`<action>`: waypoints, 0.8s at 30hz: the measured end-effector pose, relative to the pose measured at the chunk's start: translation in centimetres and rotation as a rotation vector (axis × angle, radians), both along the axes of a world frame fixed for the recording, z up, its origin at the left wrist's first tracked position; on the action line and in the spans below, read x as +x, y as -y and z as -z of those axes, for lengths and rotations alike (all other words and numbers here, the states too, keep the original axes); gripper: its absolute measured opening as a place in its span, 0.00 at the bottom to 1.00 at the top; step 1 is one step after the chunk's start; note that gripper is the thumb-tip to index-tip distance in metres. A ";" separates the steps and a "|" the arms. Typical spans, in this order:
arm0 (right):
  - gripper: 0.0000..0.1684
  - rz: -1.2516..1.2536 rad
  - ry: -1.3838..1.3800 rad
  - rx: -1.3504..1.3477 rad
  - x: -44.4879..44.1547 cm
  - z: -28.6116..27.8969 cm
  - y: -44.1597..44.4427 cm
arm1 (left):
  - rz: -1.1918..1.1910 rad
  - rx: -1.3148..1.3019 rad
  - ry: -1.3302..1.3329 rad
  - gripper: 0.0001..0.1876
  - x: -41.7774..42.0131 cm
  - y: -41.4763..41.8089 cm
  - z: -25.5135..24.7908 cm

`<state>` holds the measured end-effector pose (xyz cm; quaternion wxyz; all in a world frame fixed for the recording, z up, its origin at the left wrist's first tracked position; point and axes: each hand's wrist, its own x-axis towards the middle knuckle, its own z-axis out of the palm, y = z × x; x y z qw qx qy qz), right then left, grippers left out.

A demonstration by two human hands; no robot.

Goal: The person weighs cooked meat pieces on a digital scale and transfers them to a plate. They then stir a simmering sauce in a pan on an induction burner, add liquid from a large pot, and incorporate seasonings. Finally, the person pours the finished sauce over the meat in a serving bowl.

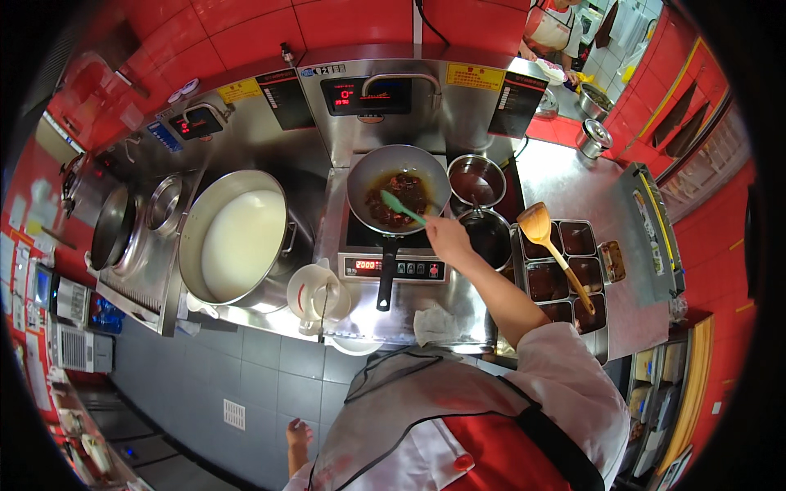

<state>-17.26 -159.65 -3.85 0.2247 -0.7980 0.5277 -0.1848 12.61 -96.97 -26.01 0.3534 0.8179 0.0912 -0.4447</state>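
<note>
My right hand [450,238] grips a green silicone spatula [398,205], whose head rests in the dark sauce inside a grey frying pan [362,175]. Oily brown liquid with dark red bits [405,184] covers the pan's bottom. The pan sits on an induction cooker [393,268] with a lit display, and its black handle [387,276] points towards me, untouched. Down by my side, over the floor, hangs my left hand [299,433] with fingers loosely curled and nothing visible in it.
Left of the pan stands a large pot of whitish liquid [245,245], near plastic measuring jugs [316,294]. To the right are sauce pots [477,178], a wooden ladle [556,251] across sauce containers [546,279], and a cloth [436,325]. Another person [552,30] works beyond an opening.
</note>
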 end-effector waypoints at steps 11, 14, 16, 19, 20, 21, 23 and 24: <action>0.15 0.121 -0.200 0.011 -4.9 -2.1 1.6 | 0.038 -0.047 -0.075 0.21 -3.4 -3.0 1.8; 0.15 0.032 -0.134 0.050 -3.4 0.6 2.3 | 0.155 -0.061 -0.098 0.21 -2.9 -4.4 2.0; 0.15 -0.004 -0.050 0.045 -0.5 0.7 0.9 | 0.059 -0.029 -0.077 0.20 -3.3 -3.9 1.3; 0.15 -0.094 -0.024 0.051 2.2 -0.4 -1.2 | -0.051 0.024 -0.056 0.20 -3.7 -3.9 0.1; 0.14 -0.100 -0.124 0.031 2.1 -0.2 -1.0 | -0.073 0.037 -0.049 0.20 -3.8 -4.0 -0.3; 0.14 -0.108 -0.222 0.005 1.9 -0.2 -0.5 | -0.074 0.035 -0.043 0.19 -3.7 -3.8 -0.5; 0.14 -0.013 -0.231 -0.024 0.0 0.7 1.8 | -0.082 0.012 -0.033 0.19 -3.6 -3.8 -0.3; 0.14 0.048 -0.142 -0.076 -0.7 0.1 2.4 | -0.094 -0.007 -0.031 0.19 -4.1 -4.1 -0.1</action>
